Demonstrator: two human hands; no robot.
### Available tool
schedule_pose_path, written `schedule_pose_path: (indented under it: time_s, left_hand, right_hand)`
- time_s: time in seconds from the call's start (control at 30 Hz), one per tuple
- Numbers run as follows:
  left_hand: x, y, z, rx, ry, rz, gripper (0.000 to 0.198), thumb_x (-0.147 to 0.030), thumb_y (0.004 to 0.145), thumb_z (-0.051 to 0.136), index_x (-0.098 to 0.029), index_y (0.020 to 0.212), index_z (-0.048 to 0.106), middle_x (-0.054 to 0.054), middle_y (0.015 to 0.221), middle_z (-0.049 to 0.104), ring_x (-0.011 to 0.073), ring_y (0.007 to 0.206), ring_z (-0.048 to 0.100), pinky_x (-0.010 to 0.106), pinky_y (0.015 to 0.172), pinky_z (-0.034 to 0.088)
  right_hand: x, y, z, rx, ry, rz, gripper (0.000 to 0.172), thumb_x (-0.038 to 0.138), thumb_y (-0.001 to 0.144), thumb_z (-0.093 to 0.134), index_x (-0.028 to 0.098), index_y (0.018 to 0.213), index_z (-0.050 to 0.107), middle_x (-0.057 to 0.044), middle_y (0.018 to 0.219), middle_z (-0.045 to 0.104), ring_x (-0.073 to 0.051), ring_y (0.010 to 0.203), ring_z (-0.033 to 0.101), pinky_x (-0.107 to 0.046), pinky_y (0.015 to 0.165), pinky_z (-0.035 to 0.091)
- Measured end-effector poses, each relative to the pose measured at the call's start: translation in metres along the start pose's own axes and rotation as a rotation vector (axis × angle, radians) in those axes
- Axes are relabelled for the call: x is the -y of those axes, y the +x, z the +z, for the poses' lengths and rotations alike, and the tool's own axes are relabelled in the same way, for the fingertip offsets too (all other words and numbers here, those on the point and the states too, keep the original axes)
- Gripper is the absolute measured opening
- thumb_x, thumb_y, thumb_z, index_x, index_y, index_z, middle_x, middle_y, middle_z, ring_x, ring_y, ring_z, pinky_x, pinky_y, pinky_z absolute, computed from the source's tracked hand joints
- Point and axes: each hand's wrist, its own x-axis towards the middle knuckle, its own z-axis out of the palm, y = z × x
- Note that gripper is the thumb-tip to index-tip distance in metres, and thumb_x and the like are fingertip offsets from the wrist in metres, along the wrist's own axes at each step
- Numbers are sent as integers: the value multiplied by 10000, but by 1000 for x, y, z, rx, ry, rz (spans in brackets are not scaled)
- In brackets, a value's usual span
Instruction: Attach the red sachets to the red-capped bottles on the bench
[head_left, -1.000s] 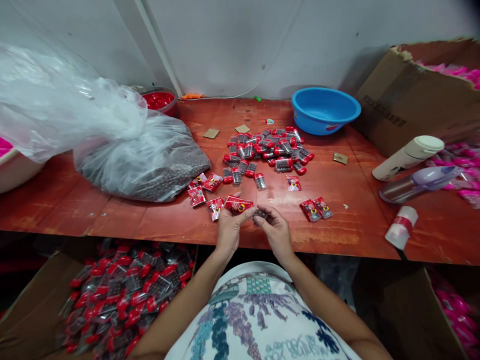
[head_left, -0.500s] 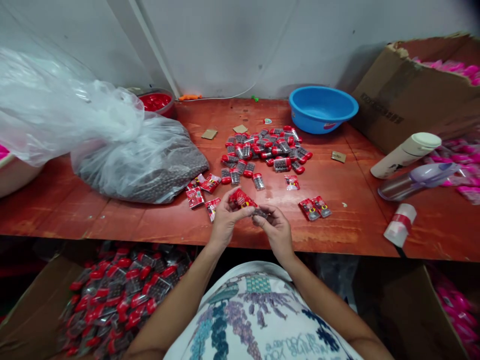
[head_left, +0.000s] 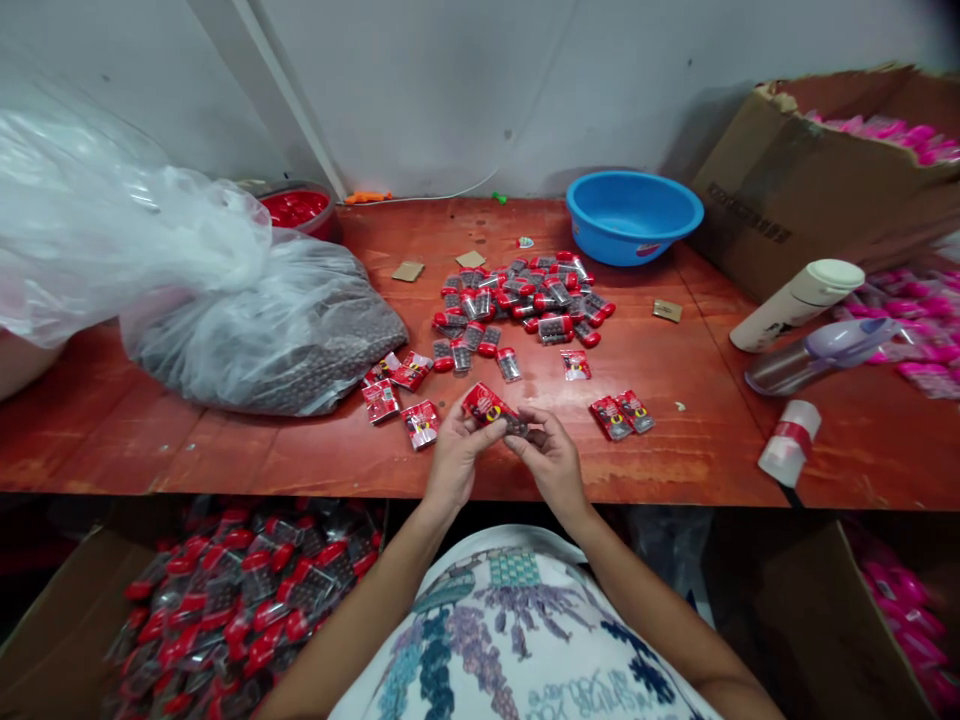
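My left hand [head_left: 457,455] grips a small red printed packet [head_left: 486,403] at the near edge of the red-brown wooden table [head_left: 697,370]. My right hand [head_left: 551,452] pinches a small clear case of dark beads [head_left: 517,426] that touches the packet's open end. Loose red packets [head_left: 397,395] lie just left of my hands, and two more packets [head_left: 622,413] lie to the right. A pile of red-capped clear cases [head_left: 517,300] sits further back in the middle.
A big plastic bag of dark beads [head_left: 255,330] fills the left. A blue basin [head_left: 634,215], cardboard boxes [head_left: 795,200], two bottles [head_left: 802,305] and a tape roll [head_left: 787,450] stand right. A floor box of filled packs [head_left: 240,600] sits lower left.
My left hand has lifted the red packet and tilted it toward the case in my right hand. The view has shifted slightly to the right.
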Motion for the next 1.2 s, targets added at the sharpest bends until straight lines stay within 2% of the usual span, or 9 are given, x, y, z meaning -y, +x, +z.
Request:
schedule_pose_path:
  time_s: [0.17,0.47,0.6,0.73,0.87,0.97,1.03,1.1,1.2]
  left_hand:
    - [3,6,-1,-21,12,-46,702,-129,535,826,-171,1184,563,8,846,690,114,734,642,233,733,492]
    - [32,7,18,116,15,-195,514,-155,532,833,-140,1007,637,20,798,692,121,690,635,226,686,494]
    - [46,16,23,188,67,-246,564,-222,571,822,-152,1092,617,62,898,703,159,762,654,273,731,502]
    - [56,55,30,178,393,-36,440,-289,674,734,-141,1077,640,84,933,694,187,807,643,300,750,486]
    - [63,106,60,187,934,298,214,-316,796,580,-153,860,704,93,871,692,213,824,617,314,777,443]
    - [70,128,91,165,1270,341,284,-408,788,592,-144,830,688,136,902,660,261,857,599,350,769,425]
    - [75,132,105,183,1335,330,224,-350,746,650,-144,832,670,152,966,634,280,907,588,353,773,416]
    - [80,130,111,199,1319,312,123,-263,751,642,-151,801,652,144,967,621,269,929,583,342,779,411]
    - [83,118,104,212,1275,305,93,-249,804,583,-166,796,624,99,888,631,224,874,593,315,756,422]
  right_hand:
    - [-1,7,-9,91,98,105,465,244,672,759,252,1116,619,0,1000,641,-133,805,631,-269,760,519]
    - [-8,7,-38,-27,16,158,354,251,624,783,202,950,654,27,752,673,-120,636,603,-257,648,505]
    - [-8,4,-69,-85,-66,199,376,298,647,762,192,988,644,15,726,651,-138,629,599,-271,620,505]
    - [0,1,-116,-124,-478,106,371,333,691,726,215,1038,671,-21,901,609,-139,643,569,-285,612,497]
    - [19,8,-141,-175,-873,-55,324,371,835,570,244,1121,652,-63,1045,571,-191,836,602,-337,778,492]
    - [31,25,-142,-212,-1035,-104,321,373,911,436,232,1099,655,-84,1059,591,-219,935,606,-350,814,482]
    - [35,38,-139,-221,-1127,-114,325,358,918,418,214,1088,656,-93,1046,616,-229,943,610,-353,821,477]
    - [36,50,-136,-216,-1193,-121,329,332,920,407,194,1080,659,-110,1049,638,-243,972,606,-363,850,462]
    - [33,65,-129,-215,-1179,-105,350,350,923,401,188,1108,650,-132,1088,653,-258,1003,603,-380,876,442]
